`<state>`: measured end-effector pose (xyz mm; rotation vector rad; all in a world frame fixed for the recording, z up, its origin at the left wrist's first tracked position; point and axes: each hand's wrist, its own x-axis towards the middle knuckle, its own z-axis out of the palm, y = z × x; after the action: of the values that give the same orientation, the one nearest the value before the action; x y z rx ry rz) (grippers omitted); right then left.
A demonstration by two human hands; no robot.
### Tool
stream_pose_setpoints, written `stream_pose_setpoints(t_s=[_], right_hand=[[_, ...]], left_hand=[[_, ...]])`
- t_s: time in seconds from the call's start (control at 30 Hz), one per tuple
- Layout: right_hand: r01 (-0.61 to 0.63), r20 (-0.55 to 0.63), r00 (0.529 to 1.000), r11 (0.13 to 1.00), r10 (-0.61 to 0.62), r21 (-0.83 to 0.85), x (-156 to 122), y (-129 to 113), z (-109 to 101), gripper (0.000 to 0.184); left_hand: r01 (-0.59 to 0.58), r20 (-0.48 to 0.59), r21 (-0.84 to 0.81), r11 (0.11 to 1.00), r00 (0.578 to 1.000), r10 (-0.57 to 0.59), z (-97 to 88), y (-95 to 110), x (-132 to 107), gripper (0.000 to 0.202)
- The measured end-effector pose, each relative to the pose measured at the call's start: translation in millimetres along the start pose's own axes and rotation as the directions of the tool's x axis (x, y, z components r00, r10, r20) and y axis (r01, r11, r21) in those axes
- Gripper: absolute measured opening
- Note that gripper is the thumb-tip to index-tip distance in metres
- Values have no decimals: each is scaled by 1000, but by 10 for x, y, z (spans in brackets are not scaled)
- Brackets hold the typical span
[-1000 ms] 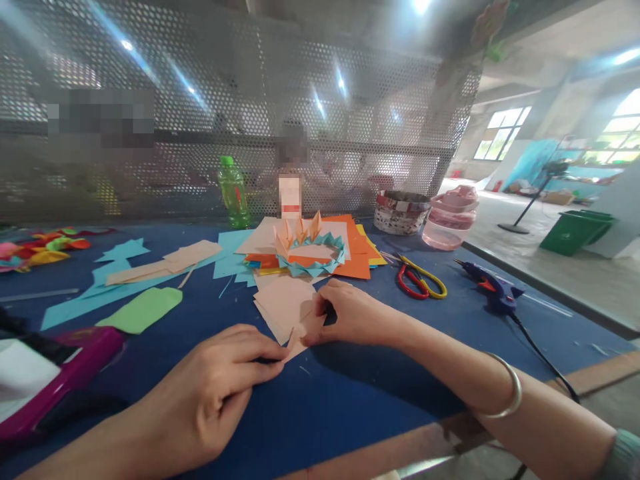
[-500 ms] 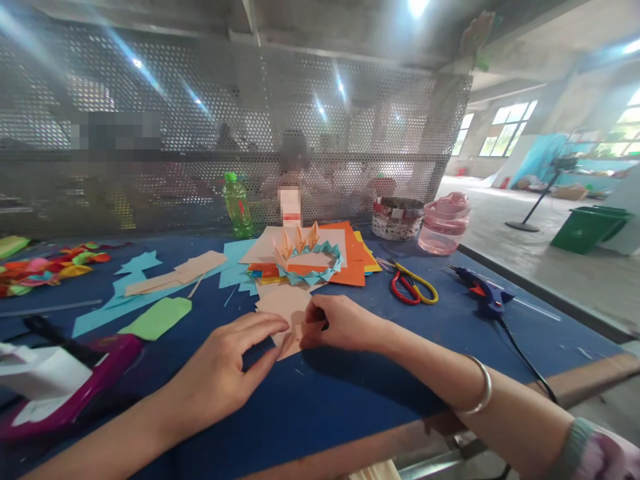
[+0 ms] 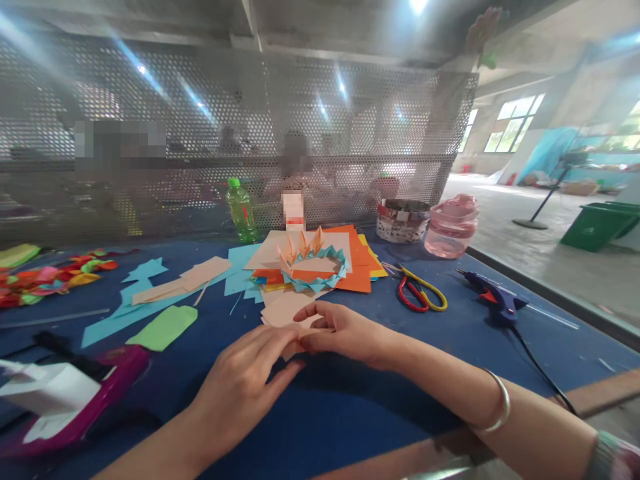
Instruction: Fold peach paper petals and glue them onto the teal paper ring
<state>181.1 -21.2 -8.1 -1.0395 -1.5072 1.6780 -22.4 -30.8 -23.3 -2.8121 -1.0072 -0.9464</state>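
My left hand (image 3: 245,370) and my right hand (image 3: 347,337) meet just above the blue table, near its front middle. Between their fingertips is a small piece of peach paper (image 3: 291,349), mostly covered by the fingers. Beneath and behind it lies a stack of peach paper (image 3: 280,309). Farther back, a folded-paper ring (image 3: 320,283) of light blue points, with several upright peach points (image 3: 304,245) on its left side, rests on orange sheets (image 3: 357,280).
Red-and-yellow-handled scissors (image 3: 423,291) and a blue glue gun (image 3: 495,298) lie to the right. Behind stand a green bottle (image 3: 241,212), a woven basket (image 3: 403,223) and a pink jug (image 3: 453,230). At left are a green paper tag (image 3: 165,327) and a purple object (image 3: 120,380) with a white plug.
My hands have come closer together, the left moving right toward the right hand's fingers. The peach paper between them is now more covered. The view has shifted slightly.
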Motion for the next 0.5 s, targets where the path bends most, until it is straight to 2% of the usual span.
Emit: stream_pose_setpoints(t_s=[0.07, 0.1, 0.13, 0.17, 0.23, 0.27, 0.3, 0.33, 0.4, 0.5], right_hand=[[29, 27, 999, 1000, -29, 0, -13, -1, 9, 42], [56, 29, 998, 998, -55, -6, -16, 0, 8, 44], [84, 24, 996, 996, -84, -13, -17, 1, 2, 46], [110, 9, 994, 994, -110, -18, -15, 3, -6, 49], [135, -28, 990, 990, -136, -30, -5, 12, -21, 50], [139, -45, 989, 989, -141, -45, 3, 19, -24, 48], [142, -54, 988, 988, -146, -65, 10, 28, -23, 44], [150, -60, 986, 985, -155, -88, 16, 37, -17, 40], [184, -44, 981, 973, -191, -141, 24, 59, 4, 34], [218, -1, 974, 947, -225, -237, 20, 87, 42, 29]], left_hand=[[62, -4, -98, 993, 998, -63, -12, -7, 8, 19], [145, 15, -173, 974, 989, -145, -30, -4, 30, 19], [272, 42, -257, 927, 962, -271, -53, 0, 59, 19], [423, 117, -351, 836, 905, -409, -79, 5, 91, 17], [632, 312, -562, 535, 760, -570, -128, 10, 150, 22], [663, 376, -649, 373, 706, -600, -145, 8, 171, 24], [667, 417, -703, 247, 668, -616, -156, 5, 183, 23], [659, 437, -734, 164, 643, -629, -161, 0, 190, 22], [637, 456, -767, 80, 628, -630, -160, -10, 189, 22], [629, 473, -776, 47, 629, -616, -148, -12, 184, 21]])
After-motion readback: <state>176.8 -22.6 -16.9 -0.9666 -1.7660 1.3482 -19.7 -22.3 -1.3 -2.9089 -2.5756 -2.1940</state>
